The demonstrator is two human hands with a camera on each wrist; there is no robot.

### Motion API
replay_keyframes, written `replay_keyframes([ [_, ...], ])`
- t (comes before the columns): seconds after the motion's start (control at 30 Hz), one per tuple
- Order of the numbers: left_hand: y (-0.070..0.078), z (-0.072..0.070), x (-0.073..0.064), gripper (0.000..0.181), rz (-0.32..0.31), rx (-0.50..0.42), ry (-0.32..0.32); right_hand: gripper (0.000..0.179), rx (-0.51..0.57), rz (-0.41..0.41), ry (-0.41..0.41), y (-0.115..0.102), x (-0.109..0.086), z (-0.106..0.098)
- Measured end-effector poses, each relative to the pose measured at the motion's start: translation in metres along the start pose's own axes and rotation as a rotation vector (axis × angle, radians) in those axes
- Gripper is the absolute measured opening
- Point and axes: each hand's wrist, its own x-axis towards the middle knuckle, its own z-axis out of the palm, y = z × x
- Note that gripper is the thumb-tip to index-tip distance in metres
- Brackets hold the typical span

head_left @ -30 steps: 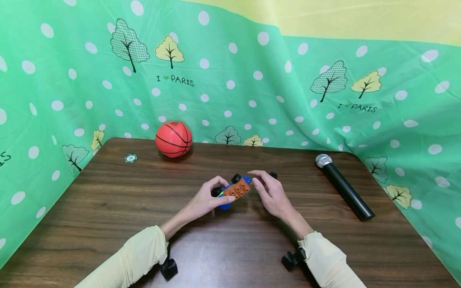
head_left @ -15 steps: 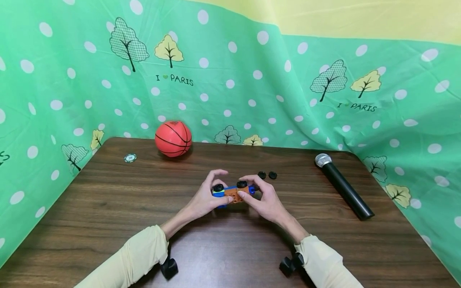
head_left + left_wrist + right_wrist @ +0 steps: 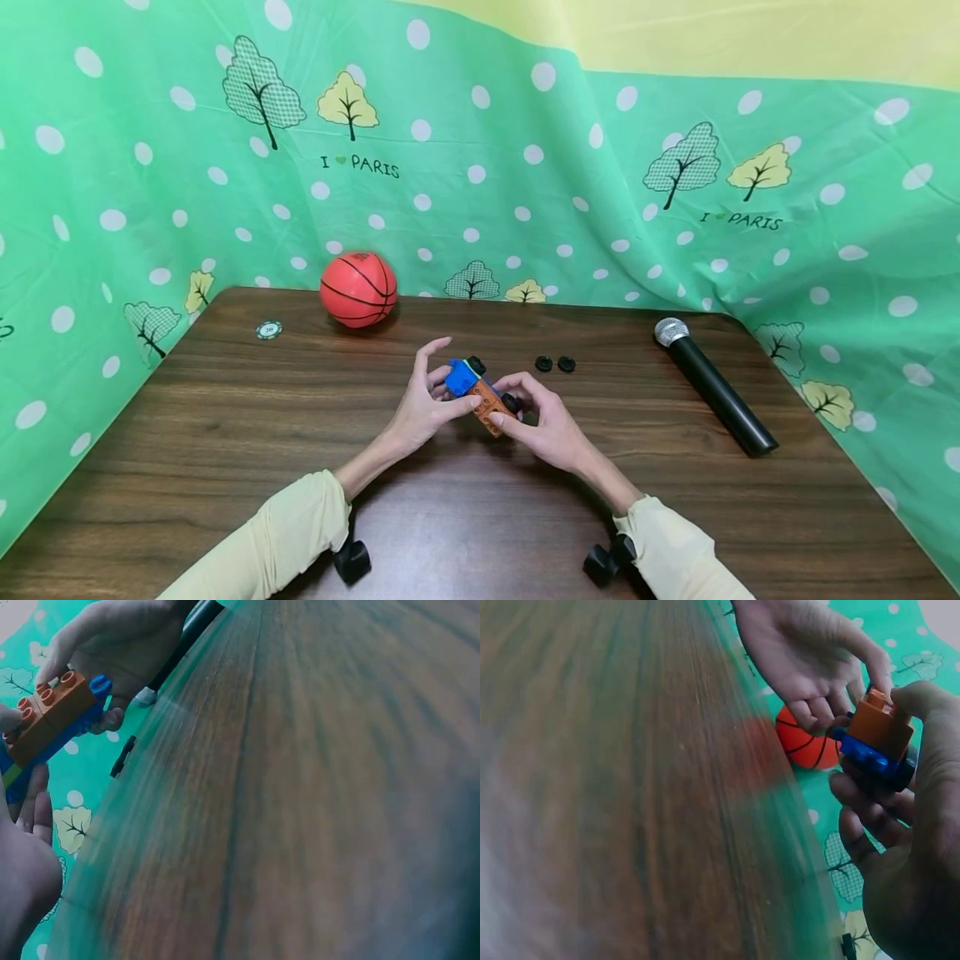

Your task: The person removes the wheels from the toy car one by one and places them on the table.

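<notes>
Two hands share one small toy brick car point(image 3: 486, 403), held off the tabletop point(image 3: 465, 517) with its blue end point(image 3: 461, 378) up toward the left and its orange studded bricks point(image 3: 56, 718) sloping down to the right. What I'd worry about is an uneven push or twist between the thumbs: it could pop the orange part loose, and the left hold, being light, might let the blue end swing. Pressure on the black wheel by the right fingers might work it free too. Beyond lie two loose black wheels point(image 3: 543, 364), near enough that a careless sweep could scatter them.

As for pose, the left hand point(image 3: 420, 410) pinches the car lightly, thumb on the orange, index finger lifted clear. The right hand point(image 3: 551, 427) grips the lower end more closely, thumb on top, fingers curled behind.
</notes>
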Motion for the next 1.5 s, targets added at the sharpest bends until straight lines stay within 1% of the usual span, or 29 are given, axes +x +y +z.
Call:
replay_keyframes([
  [0.07, -0.001, 0.000, 0.000, 0.087, 0.025, 0.002, 0.005, 0.029, -0.005, 0.010, -0.007, -0.001, 0.000, 0.002],
  [0.17, -0.001, 0.001, -0.001, 0.086, 0.040, -0.002, 0.016, 0.026, -0.027, 0.022, -0.016, -0.003, 0.000, 0.006],
  [0.3, -0.001, 0.002, 0.000, 0.085, 0.020, -0.039, 0.023, 0.022, -0.079, 0.032, -0.046, -0.003, 0.000, 0.012],
  [0.4, 0.000, 0.003, 0.000, 0.075, 0.002, -0.050, 0.017, 0.021, -0.100, 0.028, -0.059, -0.003, 0.000, 0.017],
  [0.53, -0.001, 0.003, 0.000, 0.052, -0.027, -0.042, 0.000, 0.021, -0.090, 0.014, -0.039, -0.004, 0.000, 0.021],
  [0.63, -0.001, 0.003, -0.001, 0.041, -0.043, -0.024, -0.017, 0.023, -0.087, 0.010, -0.016, -0.004, 0.000, 0.023],
  [0.8, -0.001, 0.003, -0.001, 0.035, -0.026, 0.021, -0.030, 0.023, -0.098, 0.003, -0.005, -0.004, 0.002, 0.022],
  [0.9, 0.000, 0.002, -0.002, 0.034, -0.024, 0.040, -0.035, 0.015, -0.108, 0.002, 0.002, -0.004, 0.003, 0.020],
  [1.0, 0.001, 0.002, -0.002, 0.034, -0.030, 0.040, -0.042, 0.007, -0.111, 0.014, 0.029, -0.003, 0.004, 0.018],
  [1.13, 0.001, 0.001, -0.003, 0.034, -0.044, 0.017, -0.048, 0.014, -0.076, 0.042, 0.094, -0.004, 0.005, 0.017],
  [1.27, 0.000, 0.001, -0.003, 0.032, -0.049, 0.019, -0.058, 0.021, -0.004, 0.072, 0.152, -0.003, 0.008, 0.018],
  [1.37, 0.000, 0.001, -0.003, 0.031, -0.046, 0.017, -0.075, 0.024, 0.061, 0.083, 0.166, -0.002, 0.011, 0.020],
  [1.5, 0.002, 0.001, -0.003, 0.031, -0.057, -0.012, -0.089, 0.028, 0.129, 0.082, 0.171, -0.002, 0.014, 0.023],
])
